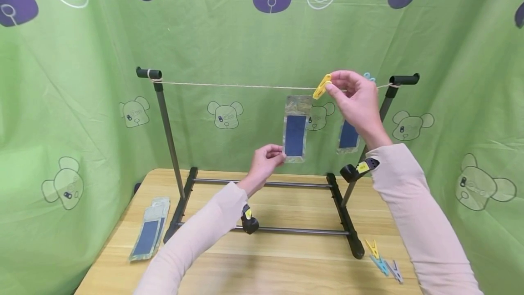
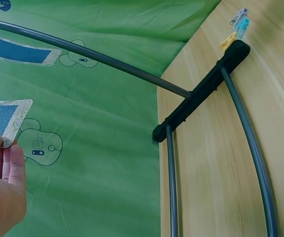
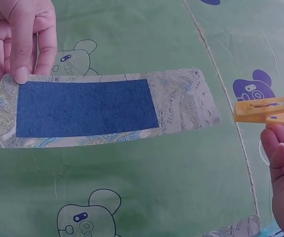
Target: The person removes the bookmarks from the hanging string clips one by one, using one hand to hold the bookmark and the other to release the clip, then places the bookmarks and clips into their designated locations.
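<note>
- The left hand [image 1: 265,158] pinches the lower left corner of a flat pouch [image 1: 295,129], thumb and fingertips curled onto its edge; the right-wrist view shows those fingers [image 3: 22,44] closed on the pouch's long border
- The pouch is a narrow rectangle with rounded corners: a dark blue felt-like panel fills most of it, framed by a pale, mottled silvery-green margin that is widest at the top end
- It hangs upright with its top end up at the string [image 1: 229,86], just left of the peg; whether it touches the string I cannot tell
- The right hand [image 1: 355,99] holds a yellow clothes peg [image 1: 322,86] pinched between thumb and forefinger, at the string and just beside the pouch's top right corner; whether the peg is squeezed apart or bites on anything I cannot tell
- The string runs taut between the two black-capped posts of a dark metal rack [image 1: 169,138] that stands on the wooden table [image 1: 286,258]
- A second pouch [image 1: 349,135] of the same look hangs further right, partly hidden behind the right wrist, with a light blue peg [image 1: 370,76] above it
- A small stack of more pouches [image 1: 149,229] lies on the table left of the rack's foot
- Three loose pegs [image 1: 382,261], yellow, blue and grey, lie on the table by the rack's right foot
- A green cloth backdrop [image 1: 82,117] printed with bears stands behind
</note>
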Tool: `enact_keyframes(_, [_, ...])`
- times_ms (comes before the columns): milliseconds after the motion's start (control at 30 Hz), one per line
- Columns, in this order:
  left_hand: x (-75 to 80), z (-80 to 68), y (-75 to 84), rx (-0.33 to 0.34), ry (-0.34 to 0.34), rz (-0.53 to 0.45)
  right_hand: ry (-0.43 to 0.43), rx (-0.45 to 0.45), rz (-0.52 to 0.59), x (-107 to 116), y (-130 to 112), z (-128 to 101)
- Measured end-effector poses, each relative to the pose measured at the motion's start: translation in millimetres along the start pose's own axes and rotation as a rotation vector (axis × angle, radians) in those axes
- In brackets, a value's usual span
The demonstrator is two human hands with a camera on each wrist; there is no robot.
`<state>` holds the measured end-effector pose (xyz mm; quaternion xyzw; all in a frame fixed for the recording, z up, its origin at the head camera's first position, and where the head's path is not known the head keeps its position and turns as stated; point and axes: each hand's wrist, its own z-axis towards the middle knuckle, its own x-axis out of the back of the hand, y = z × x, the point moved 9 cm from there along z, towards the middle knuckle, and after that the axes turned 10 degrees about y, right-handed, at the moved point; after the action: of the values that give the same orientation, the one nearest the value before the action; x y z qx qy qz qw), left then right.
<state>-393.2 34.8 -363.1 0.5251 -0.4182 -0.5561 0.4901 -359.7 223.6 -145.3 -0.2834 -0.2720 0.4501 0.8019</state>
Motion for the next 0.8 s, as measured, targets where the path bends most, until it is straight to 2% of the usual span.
enact_keyframes(367, [3.6, -7.0, 1.3, -0.001, -0.023, -0.003, -0.037, -0.019, -0.002, 5.5, 5.1, -0.9])
enact_keyframes(800, [4.8, -13.6, -1.7, 0.054, -0.049, -0.067, -0.033, -0.046, 0.056, 7.5, 11.0, -4.7])
